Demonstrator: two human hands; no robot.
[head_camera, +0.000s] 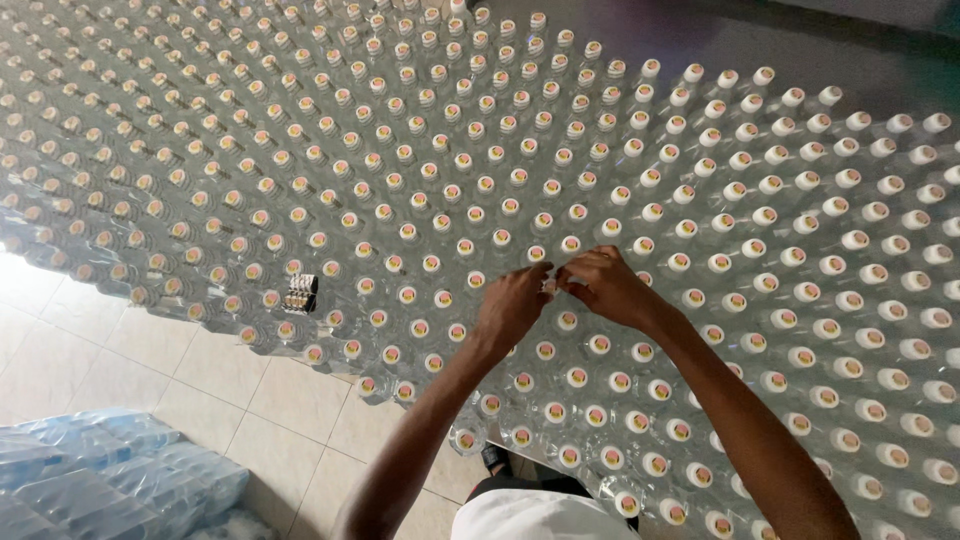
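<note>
While the small white cap (549, 285) sat pinched between the fingertips of the left hand (510, 308) and right hand (605, 287), both nearly closed over one clear bottle amid the bottles (700, 240) on the counter (720, 40), it looked light, stiff, slippery, best gripped at its rim.

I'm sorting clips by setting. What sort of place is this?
Probably a small water-bottling or packing workshop: hundreds of capped clear bottles stand massed together, plastic-wrapped packs sit on the tiled floor, and both hands work at one cap.
</note>
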